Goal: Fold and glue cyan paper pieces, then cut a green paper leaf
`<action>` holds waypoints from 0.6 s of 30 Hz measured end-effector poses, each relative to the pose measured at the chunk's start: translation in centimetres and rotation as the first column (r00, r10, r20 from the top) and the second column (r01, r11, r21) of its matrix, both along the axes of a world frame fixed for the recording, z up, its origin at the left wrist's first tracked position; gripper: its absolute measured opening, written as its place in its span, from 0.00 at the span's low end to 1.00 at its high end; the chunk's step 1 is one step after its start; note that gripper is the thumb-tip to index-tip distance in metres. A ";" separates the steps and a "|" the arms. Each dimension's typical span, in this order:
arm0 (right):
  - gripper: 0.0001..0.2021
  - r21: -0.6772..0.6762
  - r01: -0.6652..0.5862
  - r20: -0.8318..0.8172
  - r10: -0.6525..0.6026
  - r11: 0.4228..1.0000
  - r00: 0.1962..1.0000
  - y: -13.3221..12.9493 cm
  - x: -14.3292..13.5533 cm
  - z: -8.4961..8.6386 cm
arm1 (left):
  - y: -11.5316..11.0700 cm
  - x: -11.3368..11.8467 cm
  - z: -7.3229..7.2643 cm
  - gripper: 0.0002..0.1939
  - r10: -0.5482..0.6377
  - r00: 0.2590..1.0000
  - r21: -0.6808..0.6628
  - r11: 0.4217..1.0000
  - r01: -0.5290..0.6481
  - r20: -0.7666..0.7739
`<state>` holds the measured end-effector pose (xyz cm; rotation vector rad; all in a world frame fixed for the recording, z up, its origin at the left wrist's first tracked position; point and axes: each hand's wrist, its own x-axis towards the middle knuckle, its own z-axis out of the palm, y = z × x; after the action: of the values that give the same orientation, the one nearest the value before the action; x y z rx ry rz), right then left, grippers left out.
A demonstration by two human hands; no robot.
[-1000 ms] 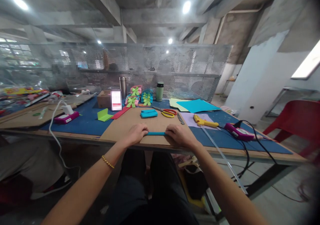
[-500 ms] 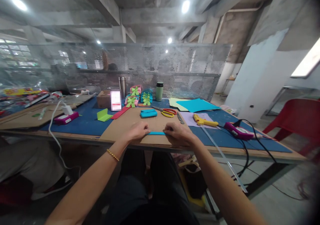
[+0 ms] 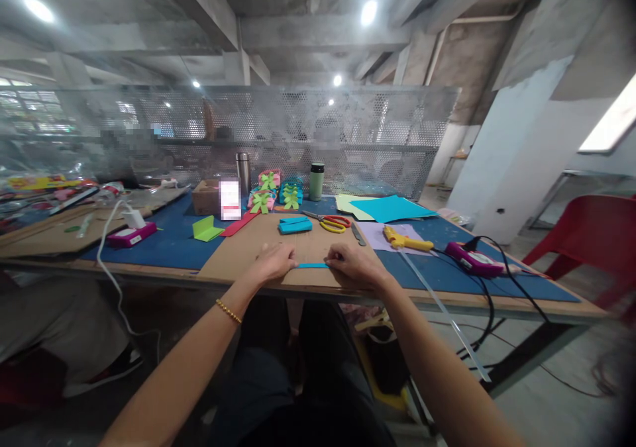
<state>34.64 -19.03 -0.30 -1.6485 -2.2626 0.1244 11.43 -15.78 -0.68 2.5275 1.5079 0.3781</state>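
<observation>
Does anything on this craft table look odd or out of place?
One thing: a long clear strip sticks out past the table's near edge and slopes toward the floor. Otherwise, both hands press a blue strip flat on cardboard.

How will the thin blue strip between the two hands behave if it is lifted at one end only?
The blue strip looks thin and flat on the cardboard sheet, so it would probably droop, not stay straight. It seems very light. The left hand and right hand each press an end, which suggests it shifts or curls easily.
</observation>
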 end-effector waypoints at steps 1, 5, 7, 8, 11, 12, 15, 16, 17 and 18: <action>0.04 0.008 -0.004 -0.010 0.004 1.000 1.000 0.0 0.0 -0.1 | -0.1 0.0 -0.1 0.07 0.003 1.000 0.012 1.000 -0.003 -0.004; 0.05 0.056 -0.051 -0.047 0.053 0.997 0.998 0.0 0.3 -0.6 | -0.7 -0.1 -0.7 0.07 -0.008 0.999 0.122 0.992 0.013 -0.037; 0.05 0.073 -0.047 -0.051 0.051 0.996 0.997 0.2 0.9 -1.0 | -0.9 -0.2 -0.9 0.07 -0.017 0.999 0.159 0.987 0.023 -0.043; 0.05 0.079 -0.034 -0.048 0.038 0.996 0.998 0.4 1.3 -1.2 | -1.0 -0.2 -1.0 0.07 -0.018 0.999 0.160 0.987 0.024 -0.042; 0.03 0.103 -0.001 -0.040 0.006 0.995 0.999 1.3 2.8 -2.3 | -0.9 -0.4 -1.2 0.06 -0.018 0.999 0.146 0.989 0.023 -0.037; 0.02 0.113 0.005 -0.048 0.001 0.994 0.999 1.5 3.3 -2.7 | -0.9 -0.4 -1.3 0.06 -0.019 0.999 0.142 0.990 0.025 -0.039; 0.02 0.135 0.020 -0.094 -0.007 0.991 0.996 2.1 4.4 -3.6 | -1.0 -0.4 -1.4 0.06 -0.029 0.997 0.209 0.977 0.043 -0.067; 0.02 0.139 0.021 -0.101 -0.006 0.990 0.995 2.1 4.5 -3.7 | -1.2 -0.2 -1.4 0.06 -0.033 0.996 0.271 0.961 0.056 -0.088; 0.02 0.138 0.018 -0.102 -0.004 0.990 0.995 2.1 4.6 -3.7 | -1.4 0.0 -1.5 0.07 -0.036 0.992 0.345 0.936 0.074 -0.117; 0.02 0.134 0.014 -0.100 -0.001 0.991 0.995 2.0 4.6 -3.6 | -1.6 0.2 -1.5 0.07 -0.040 0.987 0.417 0.903 0.102 -0.155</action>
<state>39.23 -17.04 -3.89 -1.5466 -2.1416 0.0502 11.64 -17.43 -2.16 2.9943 1.5118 0.5819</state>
